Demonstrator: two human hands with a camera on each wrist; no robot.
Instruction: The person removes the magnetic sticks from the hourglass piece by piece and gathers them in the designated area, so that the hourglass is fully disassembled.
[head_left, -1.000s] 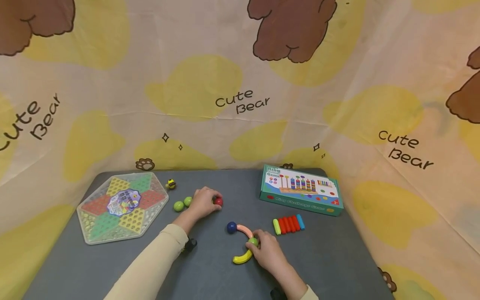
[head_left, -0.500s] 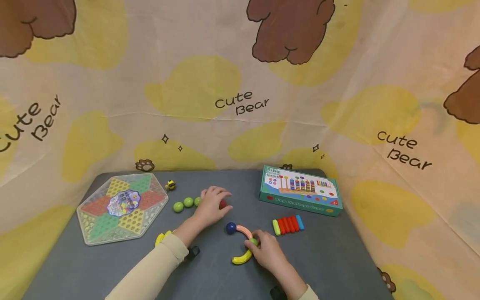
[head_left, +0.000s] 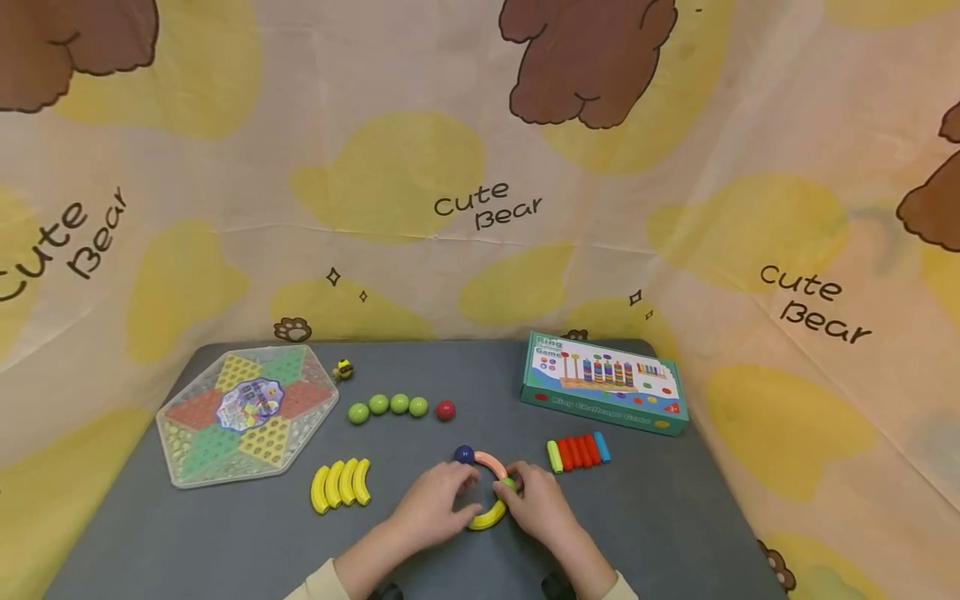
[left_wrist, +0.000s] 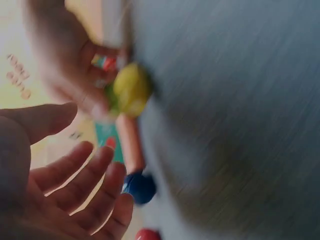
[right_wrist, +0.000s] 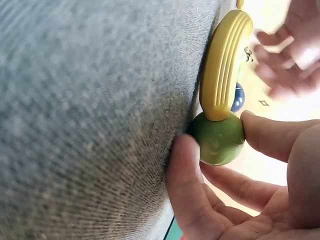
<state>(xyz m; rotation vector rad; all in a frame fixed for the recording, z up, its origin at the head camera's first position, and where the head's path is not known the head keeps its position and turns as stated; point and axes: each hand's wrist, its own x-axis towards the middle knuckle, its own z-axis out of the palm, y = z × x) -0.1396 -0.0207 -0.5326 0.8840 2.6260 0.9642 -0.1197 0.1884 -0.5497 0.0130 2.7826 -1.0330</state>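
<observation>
Now bringing the loose left hand (head_left: 438, 504) over from the red ball (head_left: 446, 410) to the yellow arc (head_left: 487, 518), right hand (head_left: 536, 507) pinching the green ball (right_wrist: 219, 138), joining up next probably.

— What stands behind the table (head_left: 187, 533)?
— A cream cloth backdrop (head_left: 465, 150) hung as walls on three sides, printed with yellow blobs, brown bears and the words "Cute Bear".
— And the table itself?
— Dark grey, with a fine woven texture seen up close in the right wrist view. The light is even and soft, with no hard shadows.
</observation>
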